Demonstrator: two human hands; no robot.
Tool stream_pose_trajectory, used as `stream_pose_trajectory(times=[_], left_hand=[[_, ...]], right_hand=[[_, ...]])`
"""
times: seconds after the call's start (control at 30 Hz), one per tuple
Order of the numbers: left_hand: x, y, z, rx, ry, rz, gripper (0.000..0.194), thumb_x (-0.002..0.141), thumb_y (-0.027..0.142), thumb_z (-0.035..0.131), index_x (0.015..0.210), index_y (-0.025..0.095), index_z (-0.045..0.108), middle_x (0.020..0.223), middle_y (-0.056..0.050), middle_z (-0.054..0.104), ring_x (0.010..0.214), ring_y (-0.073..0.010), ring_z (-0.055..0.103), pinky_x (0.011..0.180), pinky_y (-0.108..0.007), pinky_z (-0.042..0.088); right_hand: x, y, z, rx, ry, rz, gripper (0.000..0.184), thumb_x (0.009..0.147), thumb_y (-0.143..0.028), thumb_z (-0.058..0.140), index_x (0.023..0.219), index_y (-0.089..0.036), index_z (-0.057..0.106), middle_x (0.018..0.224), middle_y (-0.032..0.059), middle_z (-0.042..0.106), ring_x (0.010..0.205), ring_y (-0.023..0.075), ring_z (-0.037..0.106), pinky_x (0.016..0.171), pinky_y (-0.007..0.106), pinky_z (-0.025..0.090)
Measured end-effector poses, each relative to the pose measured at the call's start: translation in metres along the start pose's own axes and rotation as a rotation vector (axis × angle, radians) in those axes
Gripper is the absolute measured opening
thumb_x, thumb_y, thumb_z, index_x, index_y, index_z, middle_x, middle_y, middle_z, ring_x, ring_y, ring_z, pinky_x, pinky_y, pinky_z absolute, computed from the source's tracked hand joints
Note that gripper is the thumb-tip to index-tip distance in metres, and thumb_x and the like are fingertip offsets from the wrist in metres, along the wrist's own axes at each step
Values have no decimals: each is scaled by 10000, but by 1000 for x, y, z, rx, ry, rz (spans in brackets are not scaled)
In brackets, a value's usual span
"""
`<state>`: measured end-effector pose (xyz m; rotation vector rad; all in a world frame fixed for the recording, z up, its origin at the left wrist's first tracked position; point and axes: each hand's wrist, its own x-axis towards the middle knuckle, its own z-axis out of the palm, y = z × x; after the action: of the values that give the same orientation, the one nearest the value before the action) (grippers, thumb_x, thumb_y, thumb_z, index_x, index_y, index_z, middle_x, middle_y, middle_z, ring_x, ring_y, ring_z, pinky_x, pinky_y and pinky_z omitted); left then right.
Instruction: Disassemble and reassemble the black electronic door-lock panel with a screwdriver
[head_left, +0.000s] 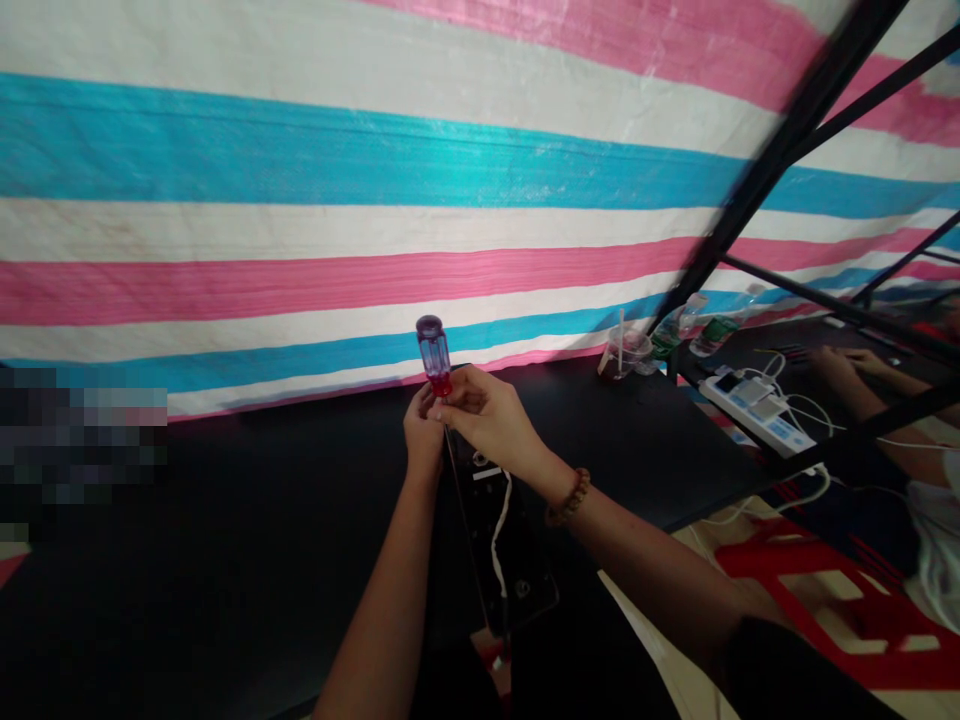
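My right hand (491, 415) has its thumb and fingers closed on a screwdriver (434, 350), just below its clear purplish handle and red collar. The screwdriver stands nearly upright, handle up, with its thin shaft pointing down. Beside it, my left hand (424, 425) has curled fingers close to the shaft; what they grip is hidden. Below both hands lies a long black panel-like device (480, 535), reaching from the table toward my lap. A whitish cable (498, 550) runs along its face, near round metal fittings and a white label.
The black table (247, 530) meets a striped tarp wall (300, 230). A plastic cup (616, 360) and bottles (712, 335) stand at the right, near a black metal frame (765, 180). Beyond are a power strip (757, 410), another person's hands (851, 365) and a red stool (832, 600).
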<state>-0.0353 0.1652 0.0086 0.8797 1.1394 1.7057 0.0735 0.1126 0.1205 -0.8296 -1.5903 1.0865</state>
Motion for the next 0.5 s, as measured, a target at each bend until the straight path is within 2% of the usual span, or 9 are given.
stream_pose_trajectory(times=[0.07,0.13,0.23,0.37,0.5], left_hand=[[2,6,-2,-28,21,4,400,734,307,725,1095,149,654,1035,-118,724,951,-225,696,822,-340,557],[1,17,-7,-28,42,10,399,730,301,721,1095,152,660,1085,-121,717,959,-216,694,830,-335,555],[-11,34,-21,95,11,56,385,742,316,717,1096,168,682,1104,-111,720,963,-223,692,834,-341,554],[-50,46,-41,394,-141,127,289,778,326,694,1028,186,733,1017,-87,742,926,-228,690,873,-356,536],[-84,48,-46,536,-172,120,241,760,281,698,985,221,761,997,-84,737,843,-226,688,763,-338,546]], right_hand=[[-1,-3,-3,40,-6,5,186,806,-336,709,860,-207,587,822,-7,672,767,141,657,749,282,534],[-2,-6,-8,39,-71,-15,117,856,-309,639,849,-201,595,817,2,670,768,141,652,742,277,531],[-5,-10,-12,-6,-149,-31,105,911,-262,534,901,-198,618,852,17,668,795,138,641,744,270,529],[-6,-7,-9,8,-53,-15,94,852,-280,630,889,-194,626,868,16,661,813,142,641,743,266,533],[-4,-1,-5,86,41,21,116,776,-260,704,826,-204,616,806,-14,665,749,132,642,722,260,528]])
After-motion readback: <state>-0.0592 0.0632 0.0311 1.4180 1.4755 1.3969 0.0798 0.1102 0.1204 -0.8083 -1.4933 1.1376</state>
